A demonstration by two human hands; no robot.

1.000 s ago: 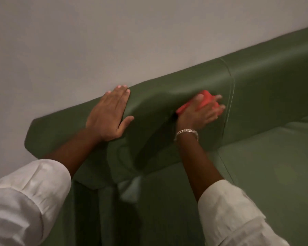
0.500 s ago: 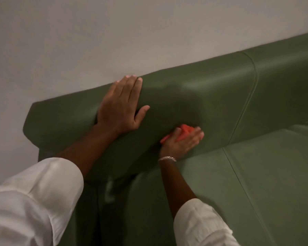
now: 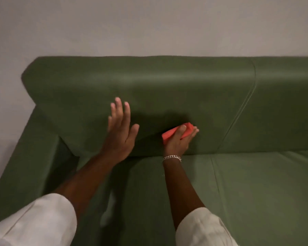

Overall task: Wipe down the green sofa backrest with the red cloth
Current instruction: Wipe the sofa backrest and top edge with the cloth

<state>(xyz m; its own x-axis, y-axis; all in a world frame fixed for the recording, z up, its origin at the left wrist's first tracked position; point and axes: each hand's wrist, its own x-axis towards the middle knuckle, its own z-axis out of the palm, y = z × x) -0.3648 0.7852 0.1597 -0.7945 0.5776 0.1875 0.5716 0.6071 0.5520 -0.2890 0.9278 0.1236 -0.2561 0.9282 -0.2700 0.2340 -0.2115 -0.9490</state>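
Nearest to me, both of my white sleeves [image 3: 34,222] are pushed up the forearms. Beyond them lies the green seat cushion [image 3: 256,189], with a seam running between its two sections. No brand, label or writing can be read on any surface in view.

My right hand [image 3: 178,141] is closed around the folded red cloth [image 3: 176,132], thumb over the top and fingers wrapped beneath, pressing it against the lower face of the green sofa backrest [image 3: 149,82], just above the line where backrest meets seat. A silver chain bracelet [image 3: 172,158] sits on that wrist.

My left hand [image 3: 120,132] is open, fingers spread and extended upward, holding nothing; whether the palm touches the backrest I cannot tell.

Compared with half a second ago, the left hand has come off the top edge of the backrest, where it lay flat, and now sits lower on the front face. The cloth remains low on the backrest. The view has also swung, so the backrest now runs level across the frame.

Left of the backrest is the armrest [image 3: 25,157]. Farthest back, a plain pale wall [image 3: 149,23].
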